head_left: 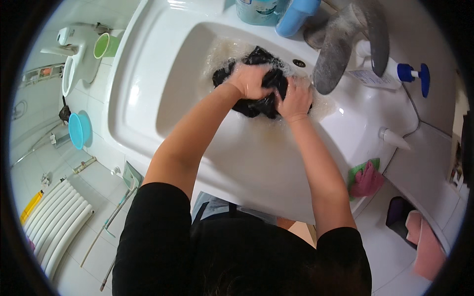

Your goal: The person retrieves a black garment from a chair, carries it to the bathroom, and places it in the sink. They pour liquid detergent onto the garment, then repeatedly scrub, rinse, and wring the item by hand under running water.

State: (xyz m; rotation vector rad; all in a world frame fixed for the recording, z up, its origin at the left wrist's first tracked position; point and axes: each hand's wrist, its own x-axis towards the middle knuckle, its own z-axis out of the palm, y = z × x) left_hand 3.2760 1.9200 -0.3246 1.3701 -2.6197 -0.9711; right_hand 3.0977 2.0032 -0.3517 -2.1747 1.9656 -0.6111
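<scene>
A wet black cloth (256,106), perhaps a garment, lies bunched in sudsy water in the white sink (182,93). On its left part my left hand (251,80) is closed, fingers curled into the folds. My right hand (296,98) grips the cloth's right side, the fingers bent over it and the thumb toward my left hand. The two hands are close together. Pale foam (224,49) surrounds the cloth, and some fingertips are hidden in the folds.
Grey rubber gloves (338,49) drape over the sink's far right. Beside them stand a pump bottle (385,74) and a blue bottle (296,17). Green and pink rags (365,178) hang at the right edge. Leftward are a blue basin (79,130), a green bucket (106,46) and a radiator (57,222).
</scene>
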